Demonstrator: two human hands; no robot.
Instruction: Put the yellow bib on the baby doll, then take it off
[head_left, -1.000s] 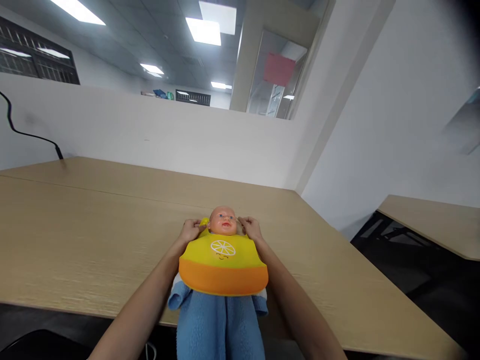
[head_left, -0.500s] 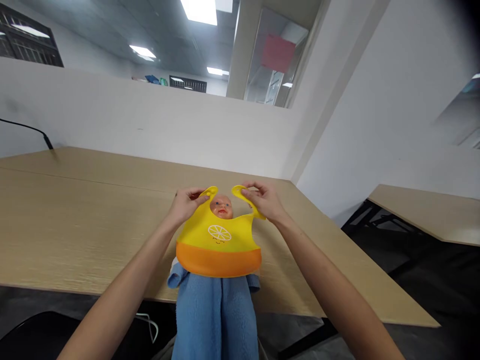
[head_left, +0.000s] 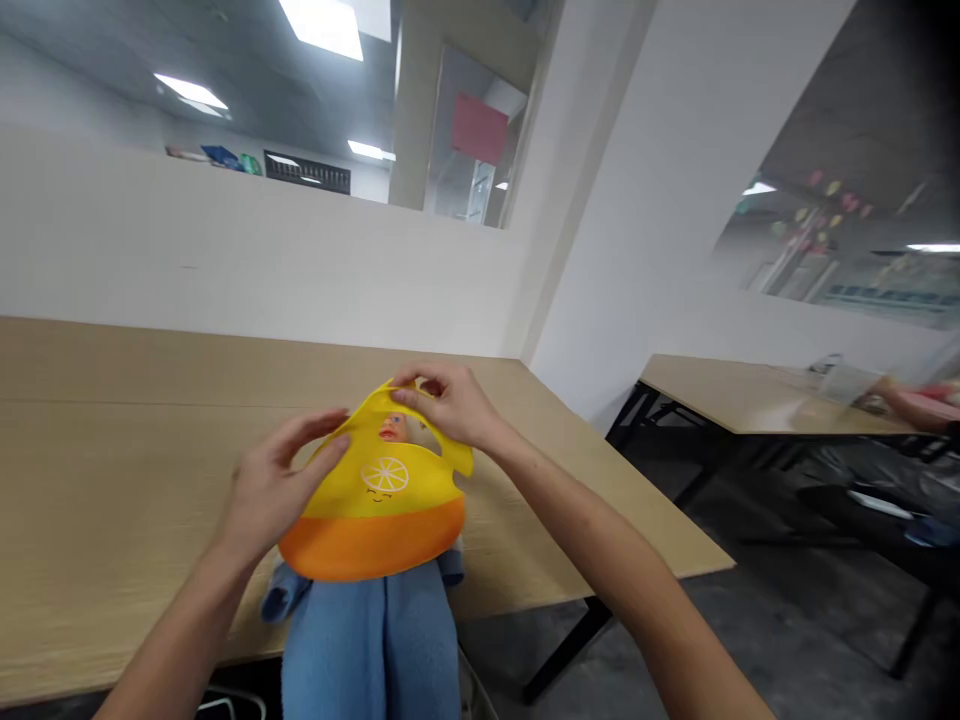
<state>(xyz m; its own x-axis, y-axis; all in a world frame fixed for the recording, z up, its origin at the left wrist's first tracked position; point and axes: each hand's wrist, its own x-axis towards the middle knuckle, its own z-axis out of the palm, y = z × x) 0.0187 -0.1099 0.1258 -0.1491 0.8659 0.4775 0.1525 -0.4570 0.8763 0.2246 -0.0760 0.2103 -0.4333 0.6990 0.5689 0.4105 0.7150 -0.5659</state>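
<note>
A yellow bib [head_left: 416,470] with a white citrus slice, a smiling face and an orange pocket lies over the chest of a baby doll [head_left: 392,428]. Only part of the doll's head shows through the neck opening; blue fleecy clothing [head_left: 367,640] extends below the pocket. My right hand [head_left: 448,400] pinches the bib's neck straps at the top, where they come together above the doll's head. Whether they are fastened I cannot tell. At the bib's left edge is my left hand [head_left: 277,485], thumb and fingers apart, its fingertips close to the yellow edge.
The doll lies on a wooden table [head_left: 135,460] against a white wall [head_left: 300,270] with a window above. A second table [head_left: 720,390] stands to the right, with another person's arm [head_left: 911,405] at its far end. Near it is a black chair [head_left: 862,510].
My left hand has let go of the left strap and moved down and left. My right hand has brought its strap over to the other one. The view has turned right.
</note>
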